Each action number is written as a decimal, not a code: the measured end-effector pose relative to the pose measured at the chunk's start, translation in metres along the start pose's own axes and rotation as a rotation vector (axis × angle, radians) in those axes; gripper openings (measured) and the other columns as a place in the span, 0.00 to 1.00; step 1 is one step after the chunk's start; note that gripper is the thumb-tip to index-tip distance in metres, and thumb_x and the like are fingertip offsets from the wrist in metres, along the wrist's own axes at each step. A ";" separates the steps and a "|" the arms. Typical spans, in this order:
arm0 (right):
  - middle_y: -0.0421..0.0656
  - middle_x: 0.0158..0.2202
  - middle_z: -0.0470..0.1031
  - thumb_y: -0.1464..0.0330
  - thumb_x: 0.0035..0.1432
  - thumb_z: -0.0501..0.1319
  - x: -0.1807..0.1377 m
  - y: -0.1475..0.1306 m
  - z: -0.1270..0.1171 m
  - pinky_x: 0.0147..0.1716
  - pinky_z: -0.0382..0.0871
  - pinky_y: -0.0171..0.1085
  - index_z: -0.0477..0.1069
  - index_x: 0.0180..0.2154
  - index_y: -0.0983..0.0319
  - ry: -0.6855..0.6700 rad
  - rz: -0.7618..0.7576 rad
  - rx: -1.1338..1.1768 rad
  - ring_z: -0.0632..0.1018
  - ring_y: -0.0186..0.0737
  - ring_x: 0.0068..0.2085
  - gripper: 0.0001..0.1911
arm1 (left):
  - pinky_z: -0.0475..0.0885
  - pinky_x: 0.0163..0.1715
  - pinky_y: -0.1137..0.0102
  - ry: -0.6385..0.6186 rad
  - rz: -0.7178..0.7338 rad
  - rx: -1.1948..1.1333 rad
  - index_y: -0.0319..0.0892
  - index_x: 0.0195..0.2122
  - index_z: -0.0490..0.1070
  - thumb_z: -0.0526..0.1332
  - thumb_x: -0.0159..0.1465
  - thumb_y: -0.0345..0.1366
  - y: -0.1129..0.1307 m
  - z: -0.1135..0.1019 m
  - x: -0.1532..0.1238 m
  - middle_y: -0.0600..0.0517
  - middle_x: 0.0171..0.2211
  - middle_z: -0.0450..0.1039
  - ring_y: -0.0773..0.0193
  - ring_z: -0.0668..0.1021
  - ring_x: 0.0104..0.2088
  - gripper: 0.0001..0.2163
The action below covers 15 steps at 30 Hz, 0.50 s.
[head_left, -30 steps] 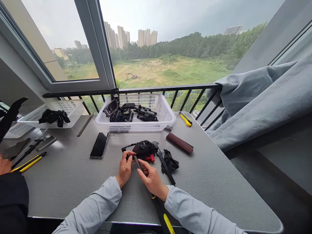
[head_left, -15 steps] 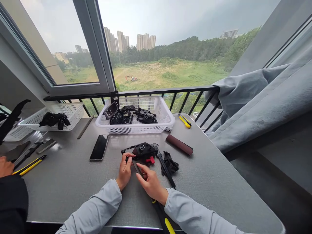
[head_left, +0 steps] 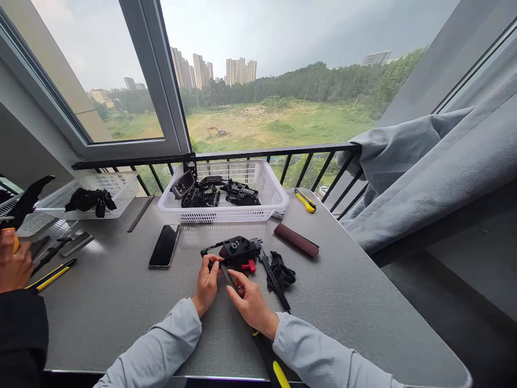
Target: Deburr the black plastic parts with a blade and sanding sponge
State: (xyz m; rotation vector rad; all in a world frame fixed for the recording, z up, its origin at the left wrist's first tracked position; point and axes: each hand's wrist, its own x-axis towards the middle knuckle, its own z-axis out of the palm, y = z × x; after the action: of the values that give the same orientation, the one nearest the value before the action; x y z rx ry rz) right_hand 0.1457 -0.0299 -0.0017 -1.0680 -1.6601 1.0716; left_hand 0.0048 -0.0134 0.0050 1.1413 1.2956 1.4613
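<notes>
My left hand [head_left: 207, 283] rests on the grey table with its fingers curled on the near left edge of a black plastic part [head_left: 236, 249]. The part lies flat and has a small red piece [head_left: 249, 265] at its front. My right hand [head_left: 251, 303] is closed on a thin dark flat tool [head_left: 226, 276] that points up toward the part. A long black bar [head_left: 274, 280] and a crumpled black glove [head_left: 283, 271] lie just right of my hands.
A white basket [head_left: 278, 196] of black parts stands behind, a phone [head_left: 164, 246] to its front left. A dark red block [head_left: 296, 239] and a yellow knife [head_left: 306, 200] lie right. Another person's hand [head_left: 14, 264] is at far left, near a second basket [head_left: 121, 186].
My hands have barely moved on the black part. The other person's hand at far left has risen and now grips something with an orange end.
</notes>
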 end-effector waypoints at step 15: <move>0.41 0.29 0.70 0.66 0.56 0.58 0.003 0.003 0.000 0.23 0.66 0.34 0.72 0.50 0.64 0.020 0.026 0.022 0.68 0.34 0.23 0.20 | 0.75 0.36 0.67 0.035 -0.003 -0.031 0.45 0.35 0.66 0.63 0.58 0.48 -0.004 0.000 0.002 0.52 0.35 0.69 0.63 0.74 0.35 0.13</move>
State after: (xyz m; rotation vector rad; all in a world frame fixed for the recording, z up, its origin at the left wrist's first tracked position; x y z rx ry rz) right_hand 0.1457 -0.0259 -0.0041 -1.0853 -1.6192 1.0903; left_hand 0.0046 -0.0105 0.0014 1.0971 1.2937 1.5008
